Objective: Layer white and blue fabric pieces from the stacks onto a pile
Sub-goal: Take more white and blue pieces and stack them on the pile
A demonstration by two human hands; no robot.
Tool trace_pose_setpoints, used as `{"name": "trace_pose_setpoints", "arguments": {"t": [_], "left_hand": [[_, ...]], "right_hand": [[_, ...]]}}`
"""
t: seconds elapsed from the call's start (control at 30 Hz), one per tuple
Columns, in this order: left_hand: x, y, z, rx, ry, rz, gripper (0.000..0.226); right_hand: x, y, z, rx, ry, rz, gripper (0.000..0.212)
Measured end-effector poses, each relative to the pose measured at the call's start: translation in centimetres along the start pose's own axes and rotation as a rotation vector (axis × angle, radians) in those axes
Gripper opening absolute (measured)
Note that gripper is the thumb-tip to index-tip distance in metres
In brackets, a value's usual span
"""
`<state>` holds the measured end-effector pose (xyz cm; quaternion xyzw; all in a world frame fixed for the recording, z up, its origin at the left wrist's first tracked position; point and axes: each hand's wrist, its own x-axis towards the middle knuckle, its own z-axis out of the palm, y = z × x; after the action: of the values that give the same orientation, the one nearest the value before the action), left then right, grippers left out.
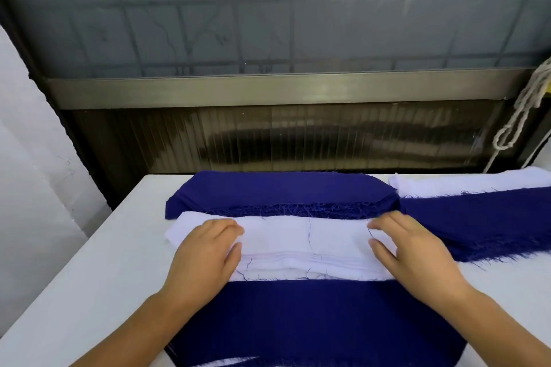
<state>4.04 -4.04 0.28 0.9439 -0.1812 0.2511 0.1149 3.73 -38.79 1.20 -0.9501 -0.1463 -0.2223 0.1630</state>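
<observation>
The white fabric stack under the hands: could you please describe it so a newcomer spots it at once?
On the white table, look between the two blue stacks in the middle. The white fabric stack lies there, both hands resting on its ends; the other white stack sits far right.

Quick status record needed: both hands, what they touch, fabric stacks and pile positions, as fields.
left hand: left hand flat on the white stack, fingers fairly straight
right hand: right hand flat on the same stack's right end
white stack: between the blue stack behind it and the blue piece nearest the camera
right side: blue fabric overlapping white fabric
surface: white table
</observation>
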Motion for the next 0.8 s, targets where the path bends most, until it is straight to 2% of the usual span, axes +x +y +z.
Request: {"name": "trace_pose_setpoints", "arguments": {"t": [0.1, 0.2, 0.27, 0.37, 0.57, 0.7, 0.8], "left_hand": [[3.1, -0.6, 1.4, 0.015, 0.015, -0.099, 0.035], [5.6, -2.1, 2.4, 0.047, -0.095, -0.181, 0.051], [6.7, -3.3, 2.8, 0.103, -0.174, -0.168, 0.052], [7.2, -4.3, 3.2, 0.188, -0.279, -0.118, 0.048], [6.9, -4.1, 3.4, 0.377, -0.213, 0.029, 0.043], [6.7, -3.7, 2.8, 0.418, -0.195, 0.071, 0.033], [6.9, -3.5, 2.2, 0.425, -0.180, 0.064, 0.029]], "right_hand": [[3.6, 0.5, 1.8, 0.022, -0.006, 0.054, 0.034], [6.1, 1.4, 3.2, 0.001, -0.066, 0.077, 0.046], [7.0, 2.1, 3.7, -0.010, -0.113, 0.084, 0.049], [7.4, 2.7, 4.2, -0.081, -0.125, 0.027, 0.039], [7.3, 2.3, 4.3, -0.300, -0.041, -0.082, 0.013], [7.7, 2.4, 4.5, -0.317, -0.067, -0.071, 0.021], [7.8, 2.2, 4.4, -0.287, -0.053, -0.042, 0.014]]}}
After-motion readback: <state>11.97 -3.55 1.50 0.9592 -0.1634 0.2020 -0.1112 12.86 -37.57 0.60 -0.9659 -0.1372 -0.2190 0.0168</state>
